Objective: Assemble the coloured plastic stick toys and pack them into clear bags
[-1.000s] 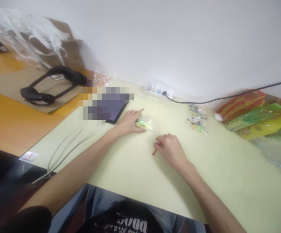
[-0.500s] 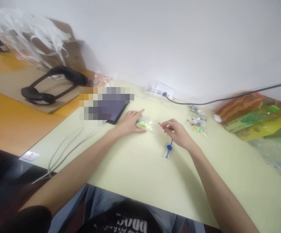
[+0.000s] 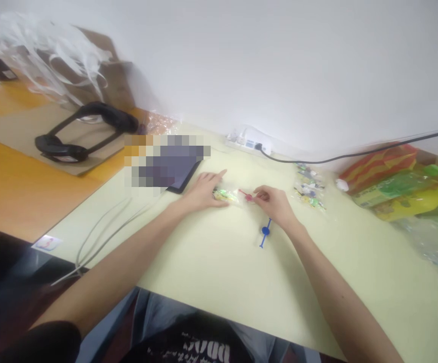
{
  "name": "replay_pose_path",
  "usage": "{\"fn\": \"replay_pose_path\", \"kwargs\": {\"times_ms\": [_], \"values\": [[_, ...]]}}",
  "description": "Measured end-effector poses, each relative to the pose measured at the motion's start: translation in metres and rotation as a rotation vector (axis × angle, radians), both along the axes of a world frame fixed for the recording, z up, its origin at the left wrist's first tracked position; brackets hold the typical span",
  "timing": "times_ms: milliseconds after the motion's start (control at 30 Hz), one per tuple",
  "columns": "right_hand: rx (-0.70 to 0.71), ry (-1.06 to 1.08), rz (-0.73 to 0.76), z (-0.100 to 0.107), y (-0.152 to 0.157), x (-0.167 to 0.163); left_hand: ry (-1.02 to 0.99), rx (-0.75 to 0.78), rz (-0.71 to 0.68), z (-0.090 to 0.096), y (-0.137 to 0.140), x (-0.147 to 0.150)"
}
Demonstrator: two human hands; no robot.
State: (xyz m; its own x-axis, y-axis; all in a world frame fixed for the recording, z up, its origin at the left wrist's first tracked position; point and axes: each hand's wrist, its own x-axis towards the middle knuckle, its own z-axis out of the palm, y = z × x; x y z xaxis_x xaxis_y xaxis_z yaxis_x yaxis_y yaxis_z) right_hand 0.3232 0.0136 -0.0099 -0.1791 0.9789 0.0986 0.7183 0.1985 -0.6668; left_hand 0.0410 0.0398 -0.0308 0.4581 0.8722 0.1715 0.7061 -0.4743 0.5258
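Where the tablet (image 3: 187,171) ends, left hand (image 3: 200,193) lies spread on the table (image 3: 204,257), small bag (image 3: 227,195) between its thumb and fingers. Red piece (image 3: 248,197) next, between the hands, at the bag's right end; inside or over it, cannot tell. Right hand (image 3: 275,204) pinches the piece, blue piece (image 3: 265,231) just nearer the body; bagged pieces (image 3: 310,187) farther right.

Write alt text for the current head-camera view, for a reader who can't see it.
A person's right hand holds a small red piece at the right end of a clear bag of green and yellow bits, the left hand spread around its other end, on a pale table. A blue piece lies nearer the person.
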Motion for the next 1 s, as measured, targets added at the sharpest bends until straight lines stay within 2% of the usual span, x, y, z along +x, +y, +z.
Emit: {"fn": "replay_pose_path", "kwargs": {"times_ms": [133, 467, 533, 600, 733, 867, 1000], "values": [[0.023, -0.125, -0.003, -0.004, 0.000, 0.005, -0.015, -0.011, 0.005, 0.001, -0.001, 0.000], [-0.030, -0.182, -0.001, -0.006, -0.009, 0.017, -0.004, -0.020, 0.008, 0.002, 0.000, 0.001], [0.032, -0.219, -0.010, -0.009, -0.008, 0.015, -0.005, -0.016, 0.008, 0.002, -0.001, 0.001], [0.160, -0.226, -0.016, -0.013, -0.005, 0.010, -0.007, -0.011, 0.008, 0.002, -0.001, 0.000], [0.371, -0.154, 0.007, -0.014, 0.005, -0.005, -0.012, -0.012, 0.007, 0.001, -0.001, 0.001], [0.399, -0.139, 0.040, -0.012, 0.021, -0.023, -0.014, -0.007, 0.003, 0.001, -0.001, 0.001], [0.352, -0.106, 0.091, -0.013, 0.034, -0.035, -0.028, 0.009, -0.017, 0.001, -0.001, 0.001]]}}
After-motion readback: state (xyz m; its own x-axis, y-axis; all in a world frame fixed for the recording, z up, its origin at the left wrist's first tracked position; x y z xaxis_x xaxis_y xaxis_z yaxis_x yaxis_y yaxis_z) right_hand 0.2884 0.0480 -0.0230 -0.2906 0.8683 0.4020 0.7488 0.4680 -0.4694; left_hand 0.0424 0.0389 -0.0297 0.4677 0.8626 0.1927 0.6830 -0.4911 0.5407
